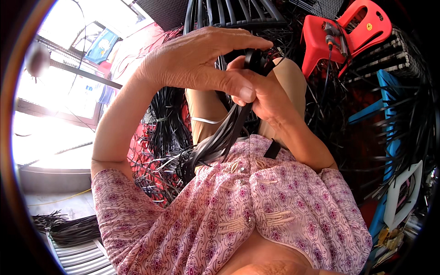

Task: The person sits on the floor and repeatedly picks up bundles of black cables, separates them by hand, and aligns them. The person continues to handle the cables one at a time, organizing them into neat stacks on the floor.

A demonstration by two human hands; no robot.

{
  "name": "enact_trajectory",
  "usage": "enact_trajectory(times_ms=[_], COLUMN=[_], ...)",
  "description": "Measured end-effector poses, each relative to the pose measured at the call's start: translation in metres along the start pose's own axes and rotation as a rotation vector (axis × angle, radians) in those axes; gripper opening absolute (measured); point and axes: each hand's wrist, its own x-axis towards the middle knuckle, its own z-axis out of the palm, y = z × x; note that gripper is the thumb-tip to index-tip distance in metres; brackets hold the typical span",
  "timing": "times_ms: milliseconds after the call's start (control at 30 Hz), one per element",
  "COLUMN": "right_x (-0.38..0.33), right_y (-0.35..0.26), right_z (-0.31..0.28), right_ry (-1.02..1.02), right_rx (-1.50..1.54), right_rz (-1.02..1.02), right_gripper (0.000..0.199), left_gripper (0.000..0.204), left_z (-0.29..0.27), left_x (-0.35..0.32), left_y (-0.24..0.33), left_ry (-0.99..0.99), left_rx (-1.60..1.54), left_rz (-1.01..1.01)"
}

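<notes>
My left hand (pixel 201 62) arches in front of my knees, its fingers stretched out and thumb apart, holding nothing that I can see. Its thumb overlaps my right hand (pixel 270 94), which is closed around a bundle of flat dark plastic strips (pixel 229 135). From that grip the bundle trails down to the left across my lap. At the upper end, a black looped part (pixel 256 60) of the strips shows between the two hands. Exactly how the right fingers wrap the bundle is partly hidden. A short black strip (pixel 272 149) lies against my shirt.
A red plastic chair (pixel 316 39) with a power tool (pixel 331 36) on it stands ahead right. A dark slatted frame (pixel 233 16) is ahead. Tied black strips (pixel 167 121) lie at left; a blue plastic frame (pixel 388 119) and many loose strips are at right.
</notes>
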Motion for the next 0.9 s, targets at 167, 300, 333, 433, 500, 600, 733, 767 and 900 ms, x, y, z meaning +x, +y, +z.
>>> enact_trajectory(times_ms=[167,300,333,433,500,600,733,767,900], right_x=[0.002,0.003,0.003,0.005,0.01,0.018,0.018,0.018,0.021], right_y=[0.001,-0.001,-0.001,0.0,0.0,0.007,0.003,0.004,-0.012], right_z=[0.002,0.008,0.007,0.004,0.003,-0.004,-0.004,-0.003,0.022], right_ry=[-0.053,0.015,0.019,0.014,-0.008,-0.08,-0.11,-0.102,0.098], right_rx=[0.053,0.027,0.02,0.017,0.036,-0.027,-0.047,0.014,-0.122], right_rz=[-0.026,-0.044,-0.047,-0.056,-0.066,-0.088,-0.125,-0.144,-0.239], right_gripper=[0.015,0.016,0.016,0.017,0.017,0.015,0.027,0.034,0.035], left_gripper=[0.112,0.103,0.1,0.096,0.093,0.095,0.105,0.101,0.082], left_z=[0.0,0.001,0.001,0.003,0.002,0.0,0.004,0.015,0.05], left_x=[-0.003,-0.008,-0.008,-0.01,-0.012,-0.016,-0.015,-0.02,-0.035], left_y=[-0.01,-0.004,-0.005,-0.002,-0.003,0.006,0.019,0.024,0.037], left_ry=[0.387,0.136,0.146,0.199,0.25,0.214,0.175,0.277,0.525], left_rx=[0.032,0.094,0.036,-0.004,-0.034,-0.024,-0.129,-0.209,-0.635], left_rz=[0.152,0.12,0.129,0.105,-0.02,-0.248,-0.198,-0.238,-0.219])
